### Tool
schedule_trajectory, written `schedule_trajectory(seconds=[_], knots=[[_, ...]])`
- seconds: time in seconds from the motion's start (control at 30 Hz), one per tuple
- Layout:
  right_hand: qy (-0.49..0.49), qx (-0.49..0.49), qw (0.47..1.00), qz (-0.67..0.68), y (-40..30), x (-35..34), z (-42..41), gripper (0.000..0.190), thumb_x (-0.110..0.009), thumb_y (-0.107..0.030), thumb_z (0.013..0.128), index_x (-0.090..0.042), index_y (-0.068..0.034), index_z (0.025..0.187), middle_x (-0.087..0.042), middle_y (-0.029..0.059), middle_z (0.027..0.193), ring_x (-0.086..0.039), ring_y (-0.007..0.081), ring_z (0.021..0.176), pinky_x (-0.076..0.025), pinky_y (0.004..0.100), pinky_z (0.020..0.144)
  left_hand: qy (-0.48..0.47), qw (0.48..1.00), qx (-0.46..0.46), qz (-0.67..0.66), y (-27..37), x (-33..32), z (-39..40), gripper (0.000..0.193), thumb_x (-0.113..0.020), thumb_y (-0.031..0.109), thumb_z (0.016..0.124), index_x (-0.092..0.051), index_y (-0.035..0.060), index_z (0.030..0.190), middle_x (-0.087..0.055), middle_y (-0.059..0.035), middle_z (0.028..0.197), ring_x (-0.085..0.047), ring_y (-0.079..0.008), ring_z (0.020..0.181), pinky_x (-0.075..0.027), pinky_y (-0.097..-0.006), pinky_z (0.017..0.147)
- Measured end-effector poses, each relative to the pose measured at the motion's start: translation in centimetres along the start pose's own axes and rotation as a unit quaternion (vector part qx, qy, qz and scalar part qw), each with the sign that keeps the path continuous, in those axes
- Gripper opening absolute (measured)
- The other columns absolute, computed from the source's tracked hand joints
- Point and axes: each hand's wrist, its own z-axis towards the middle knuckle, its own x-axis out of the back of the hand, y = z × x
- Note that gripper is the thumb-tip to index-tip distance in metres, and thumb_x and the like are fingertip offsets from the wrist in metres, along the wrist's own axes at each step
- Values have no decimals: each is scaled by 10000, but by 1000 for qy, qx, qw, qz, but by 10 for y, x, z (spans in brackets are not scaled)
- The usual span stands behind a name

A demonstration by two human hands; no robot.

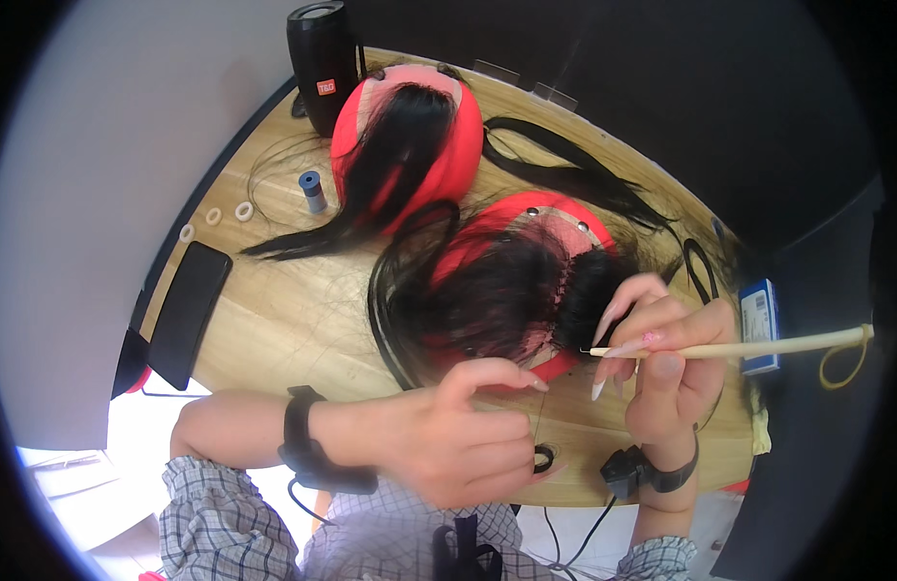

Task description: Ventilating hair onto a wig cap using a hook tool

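Note:
My right hand (pixel 673 356) grips a thin pale handle tool with a fine hooked metal tip, a ventilating needle (pixel 753 349); its tip points left, beside the hair on the nearer red wig block (pixel 463 254). Black hair (pixel 484 298) spreads over a pinkish mesh cap (pixel 564 231) pinned to that block. My left hand (pixel 470 436) is just below the block, fingers curled and index finger bent towards it; a small loop of black hair (pixel 543 459) shows by its fingertips, and whether the fingers pinch strands I cannot tell. Both wrists wear black straps.
Behind stands another red wig block (pixel 455 163) with black hair, beside a black cylindrical speaker (pixel 317 65). Hair bundles (pixel 564 156) lie behind right. At left are a blue thread spool (pixel 312 192), several small rings (pixel 244 211) and a dark phone-like slab (pixel 190 312); at right, a blue box (pixel 759 327).

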Motion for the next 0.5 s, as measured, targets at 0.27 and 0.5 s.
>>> schedule_trajectory(seconds=[0.27, 0.5], knots=[[61, -66, 987, 134, 0, -8, -6, 129, -474, -128, 1019, -391, -29, 1017, -587, 158, 804, -522, 121, 543, -560, 330, 648, 21, 999, 38, -15, 0, -1, 3, 239, -687, 77, 823, -528, 52, 646, -341, 10, 629, -438, -127, 577, -459, -583, 978], [63, -89, 989, 104, -5, -6, -7, 129, -460, -128, 1024, -374, -36, 1000, -578, 156, 789, -499, 106, 526, -584, 387, 706, 5, 998, 59, -29, 3, 0, 1, 219, -696, 67, 818, -543, 49, 662, -358, 4, 638, -461, -136, 593, -439, -593, 985]])
